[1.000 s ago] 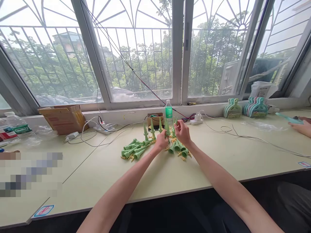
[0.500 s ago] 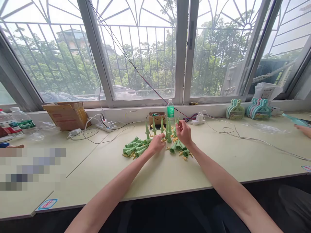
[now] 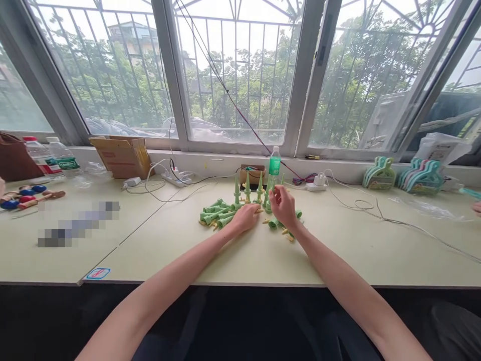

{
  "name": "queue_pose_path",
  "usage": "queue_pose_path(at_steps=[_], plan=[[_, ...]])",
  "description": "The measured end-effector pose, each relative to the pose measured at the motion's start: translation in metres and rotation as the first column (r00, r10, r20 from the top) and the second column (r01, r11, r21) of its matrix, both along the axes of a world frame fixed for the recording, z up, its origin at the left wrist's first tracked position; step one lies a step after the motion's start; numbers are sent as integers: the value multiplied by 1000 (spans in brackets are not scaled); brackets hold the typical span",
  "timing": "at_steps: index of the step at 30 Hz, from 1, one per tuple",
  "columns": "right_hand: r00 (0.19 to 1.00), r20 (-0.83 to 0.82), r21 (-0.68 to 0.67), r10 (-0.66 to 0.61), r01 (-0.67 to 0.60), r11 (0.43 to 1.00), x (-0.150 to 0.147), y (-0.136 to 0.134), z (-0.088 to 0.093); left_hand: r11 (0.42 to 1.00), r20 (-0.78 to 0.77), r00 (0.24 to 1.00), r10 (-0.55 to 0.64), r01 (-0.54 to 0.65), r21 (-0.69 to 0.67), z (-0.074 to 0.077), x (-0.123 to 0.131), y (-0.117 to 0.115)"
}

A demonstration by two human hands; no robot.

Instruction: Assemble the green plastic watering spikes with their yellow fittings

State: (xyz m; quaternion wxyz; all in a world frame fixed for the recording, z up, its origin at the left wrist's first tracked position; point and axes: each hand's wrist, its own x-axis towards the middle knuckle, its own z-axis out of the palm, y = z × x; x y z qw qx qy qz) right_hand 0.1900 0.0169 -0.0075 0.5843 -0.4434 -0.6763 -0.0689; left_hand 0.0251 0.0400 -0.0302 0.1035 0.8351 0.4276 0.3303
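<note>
My left hand (image 3: pixel 246 216) rests low on the table, its fingers closed around a small yellow peg (image 3: pixel 260 211) at the fingertips. Just to the right, my right hand (image 3: pixel 284 204) is raised with thumb and fingers pinched against an upright pale-green cone (image 3: pixel 269 196); the fingers partly cover it. More green cones stand in a row behind my left hand, among them one slim pointed cone (image 3: pixel 247 189). A pile of hollow green cones (image 3: pixel 216 214) lies left of that hand. Beneath my right hand are other loose cones (image 3: pixel 273 223) and yellow pegs (image 3: pixel 289 237).
Behind the cones are a small open carton (image 3: pixel 252 175) and a green-labelled bottle (image 3: pixel 275 161). Power strips (image 3: pixel 176 176) and white cables lie along the wall. Green hangers (image 3: pixel 379 173) stand at right; a co-worker's hand (image 3: pixel 476 207) shows at the right edge. Wooden toys (image 3: pixel 28 196) lie at left.
The view has tilted down and turned left, so the table's contents sit farther right. My left hand has lowered onto the table by the peg; my right hand stays beside the standing cones.
</note>
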Motion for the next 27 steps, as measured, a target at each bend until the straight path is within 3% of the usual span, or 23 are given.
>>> queue_pose_path(at_steps=[3, 13, 17, 22, 27], plan=[[999, 35, -48, 25, -23, 999, -6, -2, -4, 1000, -78, 996, -29, 30, 7, 0, -1, -3], [988, 106, -173, 108, -89, 981, -12, -2, -12, 997, -134, 989, -67, 71, 29, 0, -5, -7], [985, 100, -204, 141, -118, 972, -13, -1, -13, 996, -58, 996, -73, 76, 52, 2, -7, -2], [980, 57, -229, 191, -174, 958, -12, 1, -15, 996, 188, 979, -81, 85, -17, 14, -5, -7], [977, 22, -219, 214, -204, 954, -11, 1, -14, 981, 218, 963, -160, 180, -77, 17, -3, -14]])
